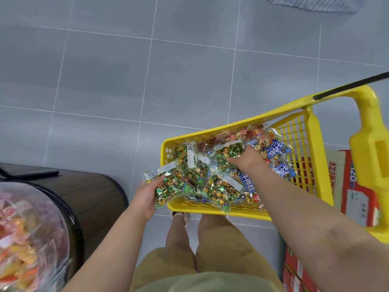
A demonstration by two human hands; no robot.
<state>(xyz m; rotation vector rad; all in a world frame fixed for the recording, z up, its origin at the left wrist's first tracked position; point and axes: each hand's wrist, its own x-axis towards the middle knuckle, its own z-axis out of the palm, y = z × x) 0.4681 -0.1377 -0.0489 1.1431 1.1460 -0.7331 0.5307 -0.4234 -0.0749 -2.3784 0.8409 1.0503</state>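
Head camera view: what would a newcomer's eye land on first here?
The bright yellow shopping basket at right of centre, heaped with clear bags of green-and-gold wrapped candy. The left hand holds one such bag at the basket's near-left corner, while the right hand reaches among the bags inside.

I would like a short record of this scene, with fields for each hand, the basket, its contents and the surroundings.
Left hand: holds a clear bag of green-and-gold wrapped sweets over the basket's near left corner.
Right hand: reaches into the pile of similar bags; grip unclear.
Basket: yellow plastic lattice basket with a black handle bar.
Other contents: clear bags with blue labels, on the right side.
Surroundings: grey tiled floor; red-and-white cardboard cartons at right; clear domed cover over sweets at left.
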